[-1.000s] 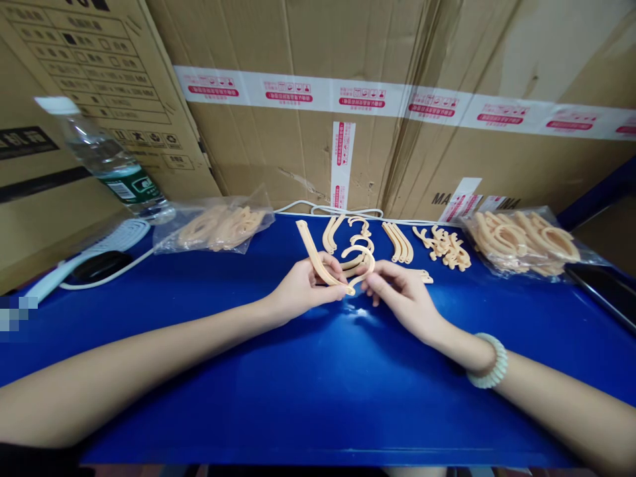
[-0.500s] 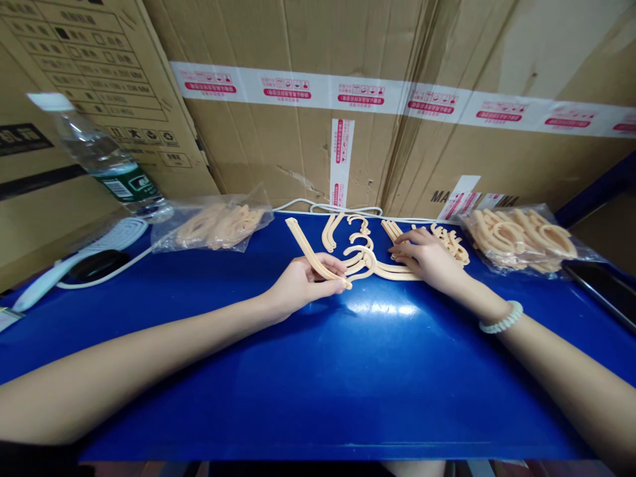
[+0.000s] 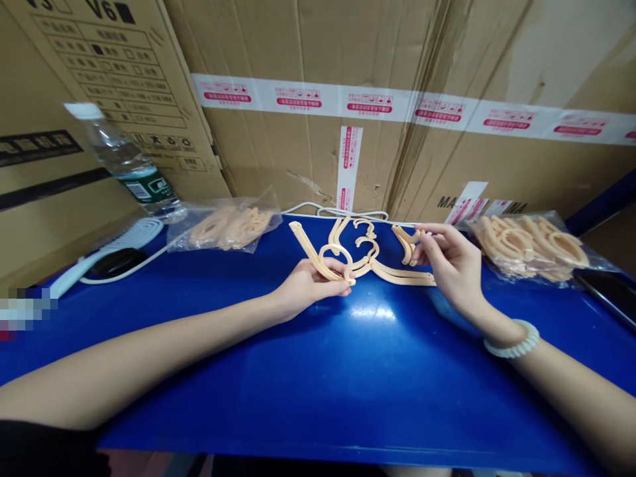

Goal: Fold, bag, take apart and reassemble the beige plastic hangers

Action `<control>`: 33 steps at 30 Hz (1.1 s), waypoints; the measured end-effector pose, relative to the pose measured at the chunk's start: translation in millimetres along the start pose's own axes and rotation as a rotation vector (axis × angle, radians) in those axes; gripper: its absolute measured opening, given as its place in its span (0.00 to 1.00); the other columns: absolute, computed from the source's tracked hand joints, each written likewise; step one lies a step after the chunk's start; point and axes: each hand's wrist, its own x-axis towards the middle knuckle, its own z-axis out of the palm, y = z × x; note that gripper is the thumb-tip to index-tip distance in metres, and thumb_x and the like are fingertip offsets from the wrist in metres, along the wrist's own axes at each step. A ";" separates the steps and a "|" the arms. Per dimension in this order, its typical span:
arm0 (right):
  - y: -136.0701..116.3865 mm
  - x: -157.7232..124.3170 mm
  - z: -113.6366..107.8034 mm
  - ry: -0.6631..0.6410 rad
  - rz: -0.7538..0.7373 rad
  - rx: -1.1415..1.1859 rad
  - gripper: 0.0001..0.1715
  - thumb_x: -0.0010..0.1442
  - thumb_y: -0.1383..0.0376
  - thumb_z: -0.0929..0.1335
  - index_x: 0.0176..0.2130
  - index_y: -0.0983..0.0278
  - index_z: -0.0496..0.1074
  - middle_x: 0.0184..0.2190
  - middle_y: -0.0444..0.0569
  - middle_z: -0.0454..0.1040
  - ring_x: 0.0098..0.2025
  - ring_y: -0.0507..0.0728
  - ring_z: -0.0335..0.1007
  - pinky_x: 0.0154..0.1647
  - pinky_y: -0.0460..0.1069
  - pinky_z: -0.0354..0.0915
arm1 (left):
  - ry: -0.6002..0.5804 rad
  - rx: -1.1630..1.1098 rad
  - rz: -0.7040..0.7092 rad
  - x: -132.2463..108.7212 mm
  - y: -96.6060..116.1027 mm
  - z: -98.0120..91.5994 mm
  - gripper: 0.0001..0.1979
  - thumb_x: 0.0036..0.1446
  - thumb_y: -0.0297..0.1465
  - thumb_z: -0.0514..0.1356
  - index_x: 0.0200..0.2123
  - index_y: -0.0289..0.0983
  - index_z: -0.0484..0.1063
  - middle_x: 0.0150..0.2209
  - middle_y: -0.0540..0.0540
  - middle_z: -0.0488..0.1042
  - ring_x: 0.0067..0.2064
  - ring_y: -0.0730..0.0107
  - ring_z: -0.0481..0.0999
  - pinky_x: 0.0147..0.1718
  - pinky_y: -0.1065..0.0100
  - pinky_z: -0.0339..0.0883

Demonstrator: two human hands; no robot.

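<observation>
My left hand (image 3: 309, 286) is closed around the end of a long curved beige plastic strip (image 3: 312, 253) with a ring-shaped piece on it, held just above the blue table (image 3: 318, 371). My right hand (image 3: 453, 265) pinches a small beige plastic piece (image 3: 413, 236), lifted over a row of curved strips (image 3: 402, 244). Between my hands lie more beige hook-shaped pieces (image 3: 366, 246) and a long strip (image 3: 405, 277). A pale bead bracelet (image 3: 511, 343) is on my right wrist.
Clear bags of beige parts lie at the back left (image 3: 226, 226) and back right (image 3: 529, 244). A water bottle (image 3: 126, 162), a white brush (image 3: 106, 248) and a white cable (image 3: 328, 211) sit at the back. Taped cardboard boxes (image 3: 377, 106) wall the table. A dark phone (image 3: 609, 288) lies far right.
My right hand left my left hand, reached to the loose parts on the right, and now lifts a small piece. My left hand kept hold of the long strip.
</observation>
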 end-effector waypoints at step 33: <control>-12.0 -43.4 37.2 -0.533 0.415 0.401 0.16 0.59 0.54 0.76 0.41 0.61 0.76 0.38 0.47 0.80 0.41 0.58 0.77 0.48 0.55 0.72 | -0.139 0.277 0.053 -3.4 8.2 0.1 0.13 0.44 0.27 0.74 0.31 0.36 0.74 0.33 0.49 0.82 0.35 0.67 0.82 0.40 0.64 0.75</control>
